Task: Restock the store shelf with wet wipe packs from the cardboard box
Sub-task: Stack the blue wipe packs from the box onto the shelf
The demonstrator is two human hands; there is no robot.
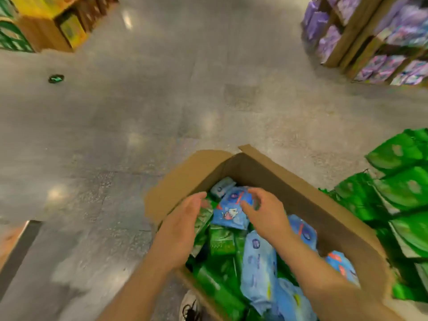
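1. At the far left of the floor [115, 135] stands a display of yellow and green cartons [46, 26], well apart from the work. A small green object [56, 78] lies alone on the grey floor near it; too blurred to identify.
2. The left hand [185, 224] reaches over the left wall of the cardboard box [312, 205], fingers straight and relaxed, grasping nothing. Its fingertips lie against a green pack [203, 218] at the box's left side, probably to steady the heap or part it.
3. Between the two hands lies a blue wet wipe pack [228, 213], tilted, near the far corner of the box. It is soft and glossy, with a small cartoon print and a red mark. Both hands flank it, so it is likely the next pack to come out.
4. The right hand [266, 212] hovers just over that pack, fingers loosely curled and spread, thumb toward it. It has not closed on anything that I can see.
5. The box stands open on the floor, flaps folded outward to give access. It holds a loose jumble of blue packs [259, 262] and green ones, some on edge.
6. At the right edge, the shelf stock [403, 188] of green packs is stacked in rows just beside the box, which keeps the carry short. Purple goods [370, 38] fill displays further back.
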